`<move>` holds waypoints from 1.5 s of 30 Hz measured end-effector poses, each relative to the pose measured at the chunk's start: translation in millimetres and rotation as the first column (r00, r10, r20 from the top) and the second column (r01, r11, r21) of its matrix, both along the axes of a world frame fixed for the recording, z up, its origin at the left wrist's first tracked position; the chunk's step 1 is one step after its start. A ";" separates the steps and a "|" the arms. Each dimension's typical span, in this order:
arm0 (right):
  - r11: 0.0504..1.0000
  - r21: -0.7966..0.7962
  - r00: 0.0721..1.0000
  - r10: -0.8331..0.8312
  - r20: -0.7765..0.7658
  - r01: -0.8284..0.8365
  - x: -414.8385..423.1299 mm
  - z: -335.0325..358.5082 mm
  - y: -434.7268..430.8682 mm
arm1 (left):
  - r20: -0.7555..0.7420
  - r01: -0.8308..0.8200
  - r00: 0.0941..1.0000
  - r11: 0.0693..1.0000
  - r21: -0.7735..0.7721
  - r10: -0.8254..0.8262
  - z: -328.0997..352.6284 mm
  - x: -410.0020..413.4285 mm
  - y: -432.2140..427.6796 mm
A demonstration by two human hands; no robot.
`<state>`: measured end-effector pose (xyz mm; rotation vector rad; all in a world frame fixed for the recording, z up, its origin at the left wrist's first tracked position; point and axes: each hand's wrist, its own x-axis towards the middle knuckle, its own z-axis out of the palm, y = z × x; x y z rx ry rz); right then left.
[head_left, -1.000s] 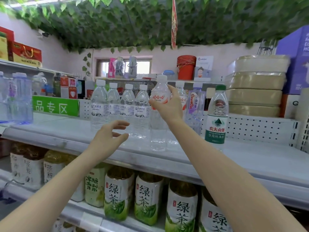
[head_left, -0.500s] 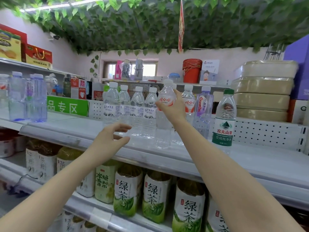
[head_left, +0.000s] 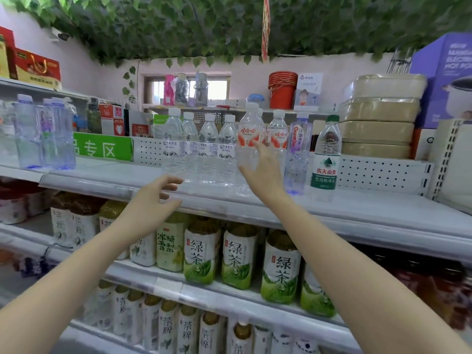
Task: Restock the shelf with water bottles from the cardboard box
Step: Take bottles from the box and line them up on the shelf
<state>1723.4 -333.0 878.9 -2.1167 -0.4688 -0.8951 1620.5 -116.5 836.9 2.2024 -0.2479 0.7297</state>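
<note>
1. Our right hand (head_left: 263,172) is raised to the shelf with its fingers straight and spread. The thumb lies across the front of a clear plastic water bottle with a red-and-white label and white cap (head_left: 249,139), and the fingers rise along its right side. It touches the bottle rather than clasping it.
2. Our left hand (head_left: 153,198) hovers at the shelf's front edge, fingers loosely curled, holding nothing.
3. The red-labelled bottle stands upright on the pale grey metal shelf (head_left: 370,215), a little forward of its neighbours.
4. Just to its left stands a row of 4 clear bottles with blue-and-white labels and white caps (head_left: 199,149), close together.
5. Behind our fingers is a second red-labelled clear bottle (head_left: 278,134). Further right are a purple-tinted bottle with a pale cap (head_left: 297,154) and then a clear bottle with a green cap and green label (head_left: 325,162).
6. On the shelf below, large green-tea bottles with white-and-green labels (head_left: 237,254) stand side by side.
</note>
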 end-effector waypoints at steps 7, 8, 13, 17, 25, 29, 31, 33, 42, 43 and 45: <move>0.955 -0.268 0.992 -0.126 0.028 0.129 -82.0 -79.4 -15.2 | -0.029 -0.070 0.996 0.974 0.214 0.079 -48.8 -36.0 13.5; 0.947 -0.286 0.989 -0.146 0.016 0.145 -93.0 -93.2 -16.9 | -0.045 -0.075 0.995 0.968 0.240 0.089 -58.7 -40.8 13.0; 0.904 -0.387 0.964 -0.241 -0.108 0.183 -138.4 -156.4 -25.6 | -0.073 -0.099 0.988 0.917 0.388 0.137 -109.5 -63.5 3.3; 0.883 -0.439 0.946 -0.267 -0.184 0.164 -171.3 -202.2 -33.4 | -0.112 -0.094 0.981 0.892 0.443 0.159 -152.8 -89.9 -4.2; 0.867 -0.496 0.902 -0.247 -0.353 0.043 -242.8 -296.3 -54.6 | -0.270 -0.086 0.932 0.873 0.481 0.241 -240.5 -156.5 -30.4; 0.853 -0.520 0.854 -0.235 -0.464 -0.048 -278.6 -351.5 -62.8 | -0.329 -0.090 0.901 0.864 0.496 0.282 -290.7 -202.2 -39.2; 0.870 -0.486 0.852 -0.195 -0.486 -0.078 -297.3 -378.6 -62.3 | -0.354 -0.074 0.890 0.856 0.511 0.288 -313.1 -223.7 -42.0; 0.885 -0.454 0.834 -0.168 -0.526 -0.107 -315.2 -403.2 -59.9 | -0.386 -0.066 0.871 0.852 0.520 0.304 -333.7 -241.2 -43.1; 0.913 -0.366 0.717 -0.132 -0.684 -0.182 -369.5 -504.9 -51.4 | -0.582 -0.007 0.734 0.860 0.510 0.351 -437.4 -299.4 -23.6; 0.917 -0.353 0.707 -0.123 -0.696 -0.188 -372.4 -516.9 -49.5 | -0.598 0.000 0.718 0.860 0.511 0.356 -451.3 -303.5 -19.2; 0.918 -0.342 0.678 -0.121 -0.725 -0.202 -376.6 -543.3 -44.1 | -0.627 0.006 0.690 0.862 0.506 0.363 -481.9 -309.6 -11.2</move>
